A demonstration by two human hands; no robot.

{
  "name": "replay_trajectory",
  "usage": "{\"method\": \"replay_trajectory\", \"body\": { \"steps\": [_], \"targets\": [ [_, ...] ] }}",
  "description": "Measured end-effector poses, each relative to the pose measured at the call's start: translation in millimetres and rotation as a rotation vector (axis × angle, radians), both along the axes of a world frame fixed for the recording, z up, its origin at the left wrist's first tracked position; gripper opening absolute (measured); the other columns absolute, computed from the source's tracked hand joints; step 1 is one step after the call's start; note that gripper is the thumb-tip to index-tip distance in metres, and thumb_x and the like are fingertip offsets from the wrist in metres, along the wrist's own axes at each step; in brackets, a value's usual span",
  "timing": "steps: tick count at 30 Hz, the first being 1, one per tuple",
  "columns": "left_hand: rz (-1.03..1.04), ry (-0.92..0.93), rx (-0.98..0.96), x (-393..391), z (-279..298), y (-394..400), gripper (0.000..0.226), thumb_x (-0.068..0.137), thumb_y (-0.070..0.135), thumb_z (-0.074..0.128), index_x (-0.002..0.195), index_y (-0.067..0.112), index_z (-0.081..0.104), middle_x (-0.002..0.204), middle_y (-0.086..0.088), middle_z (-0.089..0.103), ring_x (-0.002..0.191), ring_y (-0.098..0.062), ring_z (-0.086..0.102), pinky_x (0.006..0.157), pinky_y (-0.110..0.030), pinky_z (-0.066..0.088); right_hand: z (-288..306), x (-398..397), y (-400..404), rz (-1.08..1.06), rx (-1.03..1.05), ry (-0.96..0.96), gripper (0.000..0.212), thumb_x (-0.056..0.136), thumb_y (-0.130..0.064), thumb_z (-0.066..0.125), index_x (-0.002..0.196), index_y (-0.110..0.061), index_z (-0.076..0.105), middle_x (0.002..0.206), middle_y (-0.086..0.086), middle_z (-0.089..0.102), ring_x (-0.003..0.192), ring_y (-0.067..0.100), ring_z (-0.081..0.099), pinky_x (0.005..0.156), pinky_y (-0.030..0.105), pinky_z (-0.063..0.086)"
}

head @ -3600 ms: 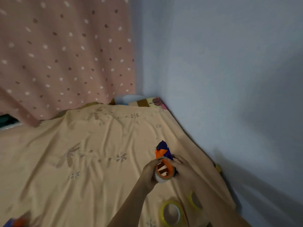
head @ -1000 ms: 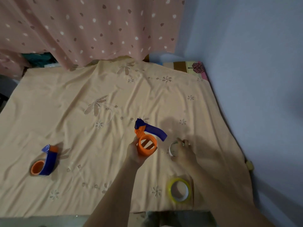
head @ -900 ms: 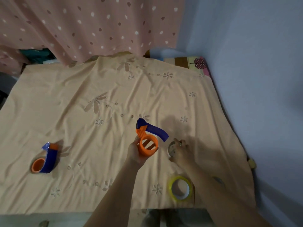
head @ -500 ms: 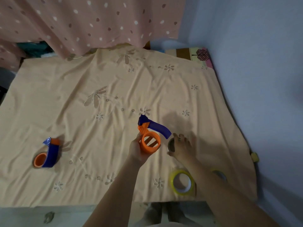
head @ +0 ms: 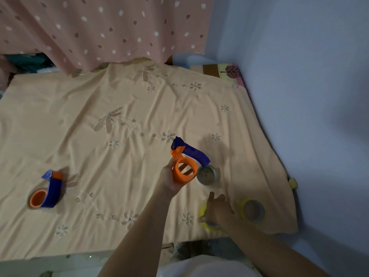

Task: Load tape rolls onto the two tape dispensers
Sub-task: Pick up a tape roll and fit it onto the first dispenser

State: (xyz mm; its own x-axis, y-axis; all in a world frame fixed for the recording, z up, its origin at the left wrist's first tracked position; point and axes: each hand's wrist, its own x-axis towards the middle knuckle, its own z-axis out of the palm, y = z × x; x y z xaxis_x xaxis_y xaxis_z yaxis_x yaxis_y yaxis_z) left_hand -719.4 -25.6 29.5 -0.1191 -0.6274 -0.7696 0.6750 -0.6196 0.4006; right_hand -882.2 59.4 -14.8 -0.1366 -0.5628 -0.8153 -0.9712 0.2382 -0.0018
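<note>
Head view: a dispenser (head: 184, 166) is gripped in the left hand (head: 169, 179).
Right hand (head: 216, 211): laid, fingers spread, on a yellow roll (head: 208, 224); hold unclear.
Clear roll (head: 206, 174): flat on the cloth (head: 99, 116).

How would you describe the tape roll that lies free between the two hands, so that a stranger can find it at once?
Start from the peach cloth and go to its near right part, where the left hand holds up an orange and blue dispenser. Just right of that dispenser's orange ring, a small roll lies flat on the cloth. It is pale and greyish, while the two rolls nearer the person are yellow.
</note>
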Motion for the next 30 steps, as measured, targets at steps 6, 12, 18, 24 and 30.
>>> {"method": "replay_trajectory", "body": {
  "steps": [6, 12, 18, 24, 30],
  "targets": [
    [-0.006, 0.013, 0.000, 3.3, 0.1, 6.7, 0.040, 0.104, 0.034, 0.044, 0.136, 0.013, 0.056, 0.131, -0.019, 0.060, 0.115, -0.042, 0.061, 0.106, -0.061, 0.044, -3.9, 0.8, 5.7, 0.104, 0.037, 0.025, 0.122, 0.066, -0.046, 0.084, 0.153, -0.034, -0.001, 0.148, 0.015, 0.018, 0.134, 0.043, 0.035, 0.097, 0.058, 0.048],
    [0.016, 0.032, 0.000, 6.4, 4.6, 10.2, 0.041, 0.105, 0.033, 0.044, 0.139, 0.013, 0.052, 0.127, -0.018, 0.060, 0.111, -0.044, 0.062, 0.101, -0.060, 0.048, -3.8, -4.6, 8.9, 0.164, -0.025, 0.028, 0.116, 0.067, -0.044, 0.082, 0.153, -0.029, 0.006, 0.143, 0.016, 0.026, 0.128, 0.039, 0.039, 0.089, 0.051, 0.054],
    [0.028, 0.034, -0.007, 7.1, 6.4, 11.0, 0.041, 0.105, 0.032, 0.044, 0.140, 0.013, 0.052, 0.128, -0.018, 0.059, 0.114, -0.044, 0.060, 0.104, -0.060, 0.046, -5.1, -9.4, 11.0, 0.219, -0.012, 0.000, 0.119, 0.064, -0.051, 0.083, 0.152, -0.029, 0.006, 0.147, 0.017, 0.024, 0.134, 0.038, 0.034, 0.099, 0.054, 0.049],
    [0.028, 0.035, -0.020, 8.5, 8.2, 11.2, 0.040, 0.105, 0.032, 0.042, 0.140, 0.016, 0.053, 0.134, -0.018, 0.056, 0.123, -0.045, 0.057, 0.107, -0.061, 0.043, -6.6, -7.2, 21.7, 0.330, -0.101, 0.029, 0.120, 0.069, -0.050, 0.081, 0.154, -0.030, -0.001, 0.158, 0.019, 0.007, 0.139, 0.044, 0.031, 0.102, 0.056, 0.045],
    [0.025, 0.054, -0.029, 12.3, 10.7, 11.3, 0.041, 0.105, 0.032, 0.043, 0.140, 0.014, 0.053, 0.136, -0.019, 0.056, 0.120, -0.044, 0.058, 0.105, -0.060, 0.045, 0.6, -9.3, 22.5, 0.380, -0.124, 0.018, 0.111, 0.074, -0.048, 0.076, 0.155, -0.023, 0.004, 0.158, 0.021, 0.011, 0.136, 0.043, 0.037, 0.105, 0.052, 0.041]
  ]
}}
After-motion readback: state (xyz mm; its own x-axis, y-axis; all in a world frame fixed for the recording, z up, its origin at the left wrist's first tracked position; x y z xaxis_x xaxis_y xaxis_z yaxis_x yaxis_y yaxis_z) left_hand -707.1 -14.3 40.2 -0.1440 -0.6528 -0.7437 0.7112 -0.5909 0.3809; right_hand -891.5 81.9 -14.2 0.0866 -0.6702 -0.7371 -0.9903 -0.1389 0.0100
